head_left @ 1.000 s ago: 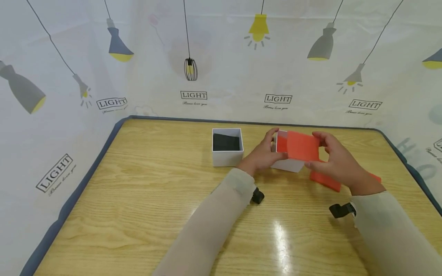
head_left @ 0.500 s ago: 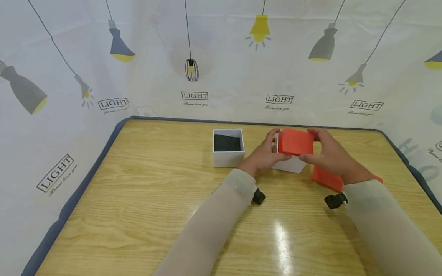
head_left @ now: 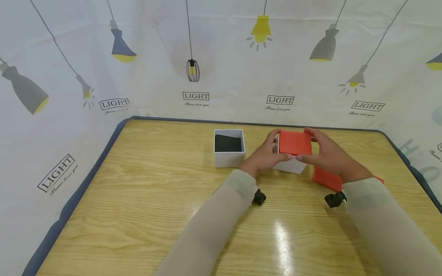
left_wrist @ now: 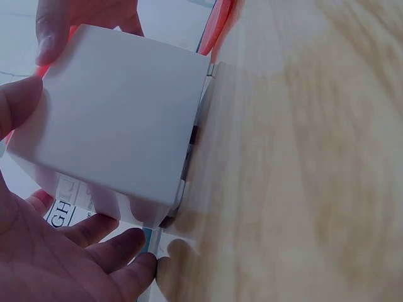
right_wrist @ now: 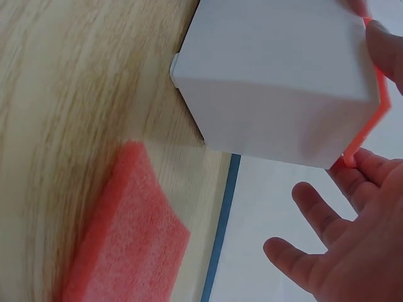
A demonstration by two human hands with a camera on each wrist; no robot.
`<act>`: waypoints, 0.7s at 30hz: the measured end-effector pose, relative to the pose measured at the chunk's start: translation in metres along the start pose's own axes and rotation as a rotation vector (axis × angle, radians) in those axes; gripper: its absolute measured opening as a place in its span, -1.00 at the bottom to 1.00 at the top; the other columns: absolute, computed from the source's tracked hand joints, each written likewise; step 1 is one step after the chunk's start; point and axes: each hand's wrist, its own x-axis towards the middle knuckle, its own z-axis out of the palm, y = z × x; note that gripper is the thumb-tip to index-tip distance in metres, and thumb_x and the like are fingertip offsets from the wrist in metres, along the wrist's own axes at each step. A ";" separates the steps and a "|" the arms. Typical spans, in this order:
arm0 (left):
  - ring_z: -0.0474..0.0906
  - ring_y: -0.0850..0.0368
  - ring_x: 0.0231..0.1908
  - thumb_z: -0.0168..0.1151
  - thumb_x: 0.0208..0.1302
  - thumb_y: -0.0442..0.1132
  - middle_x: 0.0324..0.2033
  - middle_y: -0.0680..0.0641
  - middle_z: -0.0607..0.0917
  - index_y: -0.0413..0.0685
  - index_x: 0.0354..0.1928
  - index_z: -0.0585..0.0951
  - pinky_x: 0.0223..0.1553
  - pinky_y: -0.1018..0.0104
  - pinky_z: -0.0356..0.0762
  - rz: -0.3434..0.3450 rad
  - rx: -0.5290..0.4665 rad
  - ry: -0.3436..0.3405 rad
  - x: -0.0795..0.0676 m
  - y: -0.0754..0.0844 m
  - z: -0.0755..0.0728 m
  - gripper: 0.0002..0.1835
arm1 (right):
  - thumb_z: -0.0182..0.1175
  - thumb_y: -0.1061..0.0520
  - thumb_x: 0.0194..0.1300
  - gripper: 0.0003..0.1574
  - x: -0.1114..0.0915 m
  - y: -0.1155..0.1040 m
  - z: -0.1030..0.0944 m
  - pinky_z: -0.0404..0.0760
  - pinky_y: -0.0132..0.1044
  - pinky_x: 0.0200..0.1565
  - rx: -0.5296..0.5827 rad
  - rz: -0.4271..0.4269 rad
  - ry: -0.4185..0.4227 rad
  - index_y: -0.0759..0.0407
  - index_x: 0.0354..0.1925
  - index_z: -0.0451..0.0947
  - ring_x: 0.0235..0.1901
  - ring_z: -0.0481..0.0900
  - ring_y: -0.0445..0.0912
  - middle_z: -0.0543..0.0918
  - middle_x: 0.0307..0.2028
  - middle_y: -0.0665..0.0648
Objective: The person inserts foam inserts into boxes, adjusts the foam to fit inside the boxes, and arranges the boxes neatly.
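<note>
A white square box (head_left: 289,166) stands on the table, tilted in the left wrist view. My left hand (head_left: 264,157) grips its left side, the thumb along the near wall and the fingers at the far left corner. Over the mouth of this box lies a square red foam sheet (head_left: 294,143), covering the inside. My right hand (head_left: 326,156) pinches that sheet by its right edge, thumb at the near corner and fingers at the far one. In the right wrist view, a thin red rim of the sheet (right_wrist: 381,94) shows along the box's top.
Another white box (head_left: 229,159) with a black piece (head_left: 228,143) inside stands to the left. Red foam (head_left: 325,179) lies on the wooden table (head_left: 145,191) under my right forearm. A printed cloth wall (head_left: 228,50) rises behind the table's far edge.
My right hand has moved left with the red foam sheet, which has come down from tilted above the box to lying level across its mouth. The left hand keeps its place.
</note>
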 end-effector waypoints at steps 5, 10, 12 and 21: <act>0.23 -0.04 0.53 0.47 0.35 -0.05 0.61 -0.04 0.22 0.35 0.70 -0.05 0.52 -0.10 0.24 0.010 -0.009 -0.009 0.000 0.000 0.000 0.08 | 0.44 -0.26 0.34 0.38 0.001 -0.001 -0.001 0.29 0.51 0.34 -0.033 -0.002 -0.026 0.15 0.71 -0.18 0.51 0.10 0.41 0.09 0.62 0.35; 0.24 -0.04 0.51 0.47 0.35 -0.07 0.61 -0.05 0.22 0.30 0.70 -0.06 0.52 -0.09 0.24 0.016 -0.007 -0.010 0.000 0.001 0.000 0.09 | 0.46 -0.29 0.30 0.45 0.001 -0.001 -0.002 0.26 0.52 0.36 -0.086 0.021 -0.049 0.10 0.72 -0.23 0.53 0.08 0.44 0.06 0.63 0.38; 0.26 -0.04 0.50 0.47 0.35 -0.07 0.60 -0.05 0.24 0.29 0.71 -0.06 0.52 -0.09 0.24 0.018 0.004 -0.006 0.001 0.000 0.000 0.09 | 0.46 -0.34 0.27 0.51 0.000 0.000 -0.003 0.23 0.53 0.36 -0.114 0.025 -0.056 0.08 0.73 -0.29 0.53 0.07 0.46 0.04 0.63 0.42; 0.32 -0.01 0.43 0.47 0.34 -0.07 0.55 -0.04 0.30 0.31 0.70 -0.05 0.51 -0.08 0.26 0.018 0.030 0.005 0.002 -0.001 0.001 0.09 | 0.54 -0.22 0.23 0.44 -0.018 0.002 0.001 0.22 0.49 0.39 -0.228 -0.134 0.065 0.14 0.71 -0.12 0.58 0.05 0.39 0.03 0.66 0.33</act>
